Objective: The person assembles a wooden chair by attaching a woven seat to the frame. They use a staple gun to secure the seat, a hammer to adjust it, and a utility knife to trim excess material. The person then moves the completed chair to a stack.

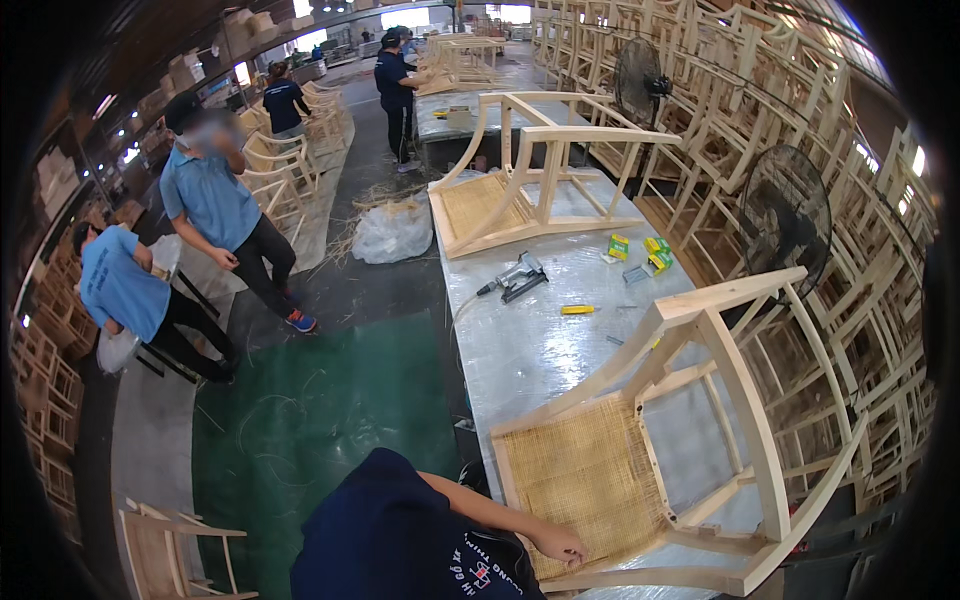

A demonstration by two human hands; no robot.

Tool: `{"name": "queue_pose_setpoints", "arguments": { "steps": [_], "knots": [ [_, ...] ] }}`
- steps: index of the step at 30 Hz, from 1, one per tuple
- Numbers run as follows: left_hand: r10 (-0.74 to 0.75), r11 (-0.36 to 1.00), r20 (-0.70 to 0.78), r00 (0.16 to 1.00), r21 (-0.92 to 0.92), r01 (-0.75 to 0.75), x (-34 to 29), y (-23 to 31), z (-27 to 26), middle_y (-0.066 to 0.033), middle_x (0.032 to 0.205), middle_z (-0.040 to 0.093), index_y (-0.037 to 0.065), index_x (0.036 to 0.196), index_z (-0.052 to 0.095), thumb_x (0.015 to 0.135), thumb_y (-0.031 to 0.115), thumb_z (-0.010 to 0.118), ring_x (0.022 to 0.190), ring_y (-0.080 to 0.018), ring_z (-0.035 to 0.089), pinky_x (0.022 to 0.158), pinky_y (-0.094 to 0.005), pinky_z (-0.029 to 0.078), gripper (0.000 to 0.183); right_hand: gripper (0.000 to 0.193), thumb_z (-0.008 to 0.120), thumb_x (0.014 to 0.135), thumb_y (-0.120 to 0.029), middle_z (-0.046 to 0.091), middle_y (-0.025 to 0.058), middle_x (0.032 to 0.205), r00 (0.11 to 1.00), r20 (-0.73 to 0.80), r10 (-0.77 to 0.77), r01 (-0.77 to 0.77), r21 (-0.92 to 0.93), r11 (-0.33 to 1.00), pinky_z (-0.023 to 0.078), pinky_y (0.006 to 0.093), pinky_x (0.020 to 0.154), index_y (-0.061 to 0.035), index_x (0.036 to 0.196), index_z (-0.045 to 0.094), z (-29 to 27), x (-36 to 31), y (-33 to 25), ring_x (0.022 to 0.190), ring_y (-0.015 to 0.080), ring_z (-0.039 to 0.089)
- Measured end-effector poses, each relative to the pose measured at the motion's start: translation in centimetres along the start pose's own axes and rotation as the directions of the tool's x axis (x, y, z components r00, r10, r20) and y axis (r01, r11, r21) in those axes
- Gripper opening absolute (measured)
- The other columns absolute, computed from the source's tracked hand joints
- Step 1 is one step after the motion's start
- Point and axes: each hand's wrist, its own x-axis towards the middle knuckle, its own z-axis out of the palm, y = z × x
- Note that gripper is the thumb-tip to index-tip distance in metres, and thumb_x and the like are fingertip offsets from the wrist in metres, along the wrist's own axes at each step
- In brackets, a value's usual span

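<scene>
A pale wooden chair frame (pixel 745 390) lies on its back on the table at the lower right, its woven cane panel (pixel 585 475) facing up. From my dark blue sleeve, my left arm reaches across to the right. My left hand (pixel 560 543) rests at the near edge of the cane panel, beside the frame's rail. Its fingers are curled closed; what they hold, if anything, is too small to make out. My right hand is out of view.
On the foil-covered table (pixel 520 350) lie a nail gun (pixel 522 278), a yellow box cutter (pixel 577 310), small green-yellow boxes (pixel 658 252) and a second chair frame (pixel 545 185). Fans (pixel 785 215) and stacked frames stand right. Co-workers (pixel 225 200) stand left, near a plastic bag (pixel 393 230).
</scene>
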Motion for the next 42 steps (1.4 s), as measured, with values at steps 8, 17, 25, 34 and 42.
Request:
{"name": "queue_pose_setpoints", "arguments": {
  "steps": [8, 17, 25, 34, 42],
  "knots": [
    [0.217, 0.886, -0.144, 0.966, -0.387, -0.256, 3.3, 10.3, -0.3, -0.0093, 0.107, 0.062, -0.001, 0.122, 0.051, 0.096, 0.015, 0.055, 0.092, -0.0170, 0.063, 0.084, -0.0312, 0.050, 0.031, 0.038, 0.064, 0.093, -0.026, 0.056, 0.0239, 0.091, 0.932, -0.237, -0.275, 0.306, 0.105, 0.946, 0.050, 0.0432, 0.071, 0.0051, 0.108, 0.047, -10.5, 0.1, -14.1, 0.081, 0.0339, 0.058],
    [-0.136, 0.755, -0.501, 0.854, -0.611, -0.239, 2.8, 14.1, -2.3, -0.0038, 0.100, 0.066, 0.001, 0.111, 0.059, 0.089, 0.023, 0.070, 0.092, -0.0124, 0.062, 0.083, -0.0264, 0.049, 0.033, 0.033, 0.076, 0.081, -0.008, 0.059, 0.0243, 0.104, 0.762, -0.004, -0.647, 0.495, 0.649, 0.578, 0.051, 0.0440, 0.085, 0.0061, 0.105, 0.058, -2.6, -1.8, -20.4, 0.100, 0.0368, 0.059],
    [-0.479, 0.665, -0.700, 0.530, -0.683, -0.302, -2.2, 12.9, -2.5, -0.0039, 0.096, 0.068, 0.005, 0.108, 0.063, 0.091, 0.025, 0.068, 0.090, -0.0097, 0.061, 0.081, -0.0250, 0.048, 0.027, 0.027, 0.066, 0.077, 0.002, 0.057, 0.0236, 0.112, 0.527, 0.174, -0.832, 0.511, 0.717, 0.474, 0.043, 0.0464, 0.093, 0.0032, 0.102, 0.055, 0.4, -4.1, -22.8, 0.107, 0.0432, 0.055],
    [-0.204, 0.954, -0.976, 0.077, -0.216, -0.207, -10.4, 12.1, -6.0, -0.0009, 0.082, 0.064, 0.002, 0.108, 0.061, 0.088, 0.019, 0.072, 0.064, -0.0089, 0.061, 0.062, -0.0282, 0.052, 0.029, 0.021, 0.068, 0.082, -0.001, 0.058, 0.0127, 0.092, 0.556, 0.179, -0.812, 0.488, 0.720, 0.493, 0.047, 0.0381, 0.074, -0.0019, 0.104, 0.068, -3.3, -2.1, -20.3, 0.085, 0.0301, 0.057],
    [0.392, 0.773, -0.855, 0.338, 0.506, 0.382, -18.6, 17.3, -10.2, -0.0137, 0.095, 0.062, -0.001, 0.101, 0.062, 0.071, 0.007, 0.076, 0.084, -0.0280, 0.062, 0.076, -0.0336, 0.049, 0.034, 0.027, 0.067, 0.085, -0.001, 0.044, 0.0115, 0.060, 0.715, 0.226, -0.661, 0.503, 0.489, 0.712, 0.034, 0.0378, 0.051, 0.0043, 0.064, 0.050, -3.9, 1.3, -9.9, 0.053, 0.0233, 0.042]
  ]
}}
